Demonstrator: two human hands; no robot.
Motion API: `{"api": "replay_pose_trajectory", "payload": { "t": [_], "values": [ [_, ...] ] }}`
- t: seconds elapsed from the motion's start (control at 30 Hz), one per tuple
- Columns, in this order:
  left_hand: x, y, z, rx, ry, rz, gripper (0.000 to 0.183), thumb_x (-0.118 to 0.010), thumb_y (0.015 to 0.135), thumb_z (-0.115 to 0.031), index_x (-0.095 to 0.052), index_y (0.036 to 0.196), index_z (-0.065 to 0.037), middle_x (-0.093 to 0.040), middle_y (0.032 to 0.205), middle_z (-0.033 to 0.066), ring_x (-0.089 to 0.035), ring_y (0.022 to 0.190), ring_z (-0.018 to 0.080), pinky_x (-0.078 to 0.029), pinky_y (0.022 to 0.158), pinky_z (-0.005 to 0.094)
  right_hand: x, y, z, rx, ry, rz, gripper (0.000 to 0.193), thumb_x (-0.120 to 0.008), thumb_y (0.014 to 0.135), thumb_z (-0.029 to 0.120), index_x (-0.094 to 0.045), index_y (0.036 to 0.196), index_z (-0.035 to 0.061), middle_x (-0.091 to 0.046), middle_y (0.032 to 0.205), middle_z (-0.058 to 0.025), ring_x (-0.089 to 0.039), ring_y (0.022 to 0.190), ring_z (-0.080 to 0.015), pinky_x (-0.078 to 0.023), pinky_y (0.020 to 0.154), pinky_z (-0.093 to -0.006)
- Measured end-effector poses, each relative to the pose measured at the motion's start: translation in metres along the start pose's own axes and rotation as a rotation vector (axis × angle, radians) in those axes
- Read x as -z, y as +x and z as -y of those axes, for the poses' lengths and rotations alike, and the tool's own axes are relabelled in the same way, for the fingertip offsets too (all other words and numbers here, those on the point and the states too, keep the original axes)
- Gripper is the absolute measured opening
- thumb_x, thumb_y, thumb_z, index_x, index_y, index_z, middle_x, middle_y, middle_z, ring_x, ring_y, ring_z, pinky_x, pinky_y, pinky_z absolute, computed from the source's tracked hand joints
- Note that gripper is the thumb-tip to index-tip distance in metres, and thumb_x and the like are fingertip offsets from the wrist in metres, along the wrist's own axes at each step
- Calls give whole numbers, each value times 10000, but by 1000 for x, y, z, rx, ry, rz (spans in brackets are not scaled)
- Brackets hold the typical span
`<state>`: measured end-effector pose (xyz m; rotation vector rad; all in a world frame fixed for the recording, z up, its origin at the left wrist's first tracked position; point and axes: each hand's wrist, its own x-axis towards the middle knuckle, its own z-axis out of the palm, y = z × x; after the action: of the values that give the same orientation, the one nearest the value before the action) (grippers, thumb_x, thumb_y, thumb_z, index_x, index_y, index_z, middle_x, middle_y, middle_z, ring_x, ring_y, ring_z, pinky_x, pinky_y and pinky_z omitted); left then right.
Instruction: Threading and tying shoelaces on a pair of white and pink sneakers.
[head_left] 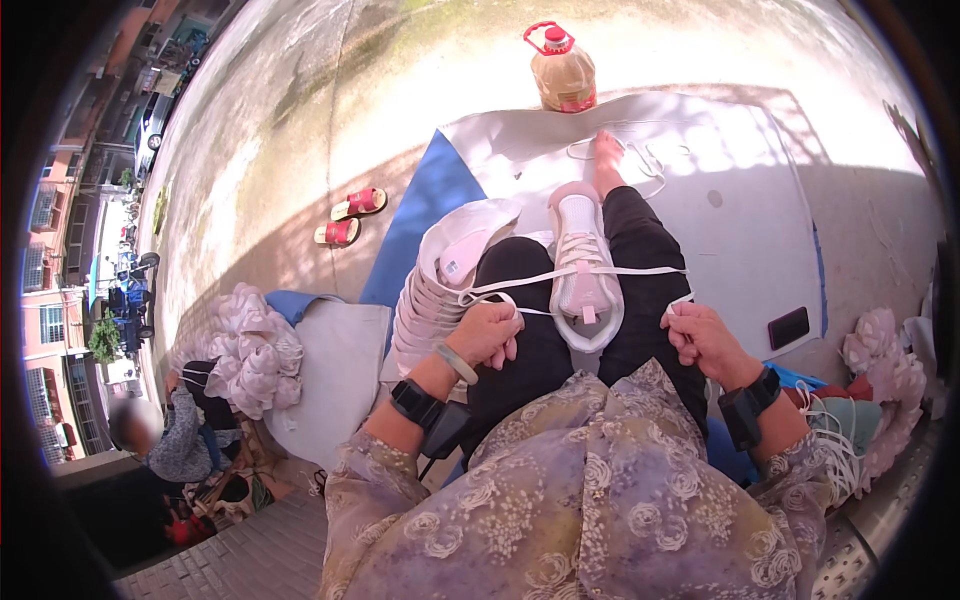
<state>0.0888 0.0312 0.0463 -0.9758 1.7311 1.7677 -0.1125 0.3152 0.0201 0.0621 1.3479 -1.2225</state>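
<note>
A pale pink and white sneaker (580, 245) lies between my thighs, toe pointing away and opening toward me. Its white shoelace (625, 270) is threaded through the eyelets and stretches sideways across the tongue to both sides. My left hand (487, 335), left of the heel, is closed with the lace running into its fingers. On the other side my right hand (700, 342) is closed too, pinching the lace's other end above my right thigh. Beside my left knee leans a curved row of nested pink shoe uppers (425, 310).
White sheeting (740, 220) and a blue sheet (430, 200) cover the ground. A phone (788, 327) lies right. Red slippers (338, 232) and a red-capped jug (563, 80) stand beyond. Pink pieces (250, 350) pile up left, near another person (185, 435). White laces (845, 440) hang at right.
</note>
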Motion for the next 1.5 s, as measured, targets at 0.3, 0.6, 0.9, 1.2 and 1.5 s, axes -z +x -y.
{"api": "replay_pose_trajectory", "payload": {
  "t": [0.3,0.6,0.9,1.2,1.5],
  "values": [
    [-33,71,-40,-78,-7,-252,179,-495,864,-130,-482,983,3,-551,554,75,-439,343,98,-314,307,219,-55,76,29,283,-308,-46,158,-516,896,158,-590,802,55,-580,746,6,-512,581,-47,-427,520,-193],
    [-27,54,-26,-144,-243,-299,189,-505,895,-180,-545,786,-31,-571,581,46,-512,390,96,-388,340,202,-53,74,15,474,-68,-250,139,-638,825,128,-668,916,27,-576,724,35,-455,592,-26,-380,519,-180],
    [-37,55,-16,-303,-407,-407,140,-580,865,-147,-573,767,-47,-552,609,3,-484,414,53,-357,343,174,-59,83,5,519,158,-262,32,-613,809,30,-618,816,-1,-561,662,5,-494,555,-41,-406,489,-175],
    [-37,64,-13,-289,-537,-336,123,-575,852,-101,-556,762,-20,-611,678,61,-608,517,109,-458,387,188,-63,95,-2,615,21,-313,35,-610,775,-11,-612,810,-12,-514,614,30,-431,538,-21,-359,480,-183],
    [-35,62,-8,-285,-220,-389,111,-553,854,-87,-544,768,-18,-585,649,52,-580,470,97,-420,353,191,-67,97,11,1129,-952,-435,120,-598,772,94,-516,724,21,-564,664,-127,-562,612,-298,-439,559,-354]
  ]
}}
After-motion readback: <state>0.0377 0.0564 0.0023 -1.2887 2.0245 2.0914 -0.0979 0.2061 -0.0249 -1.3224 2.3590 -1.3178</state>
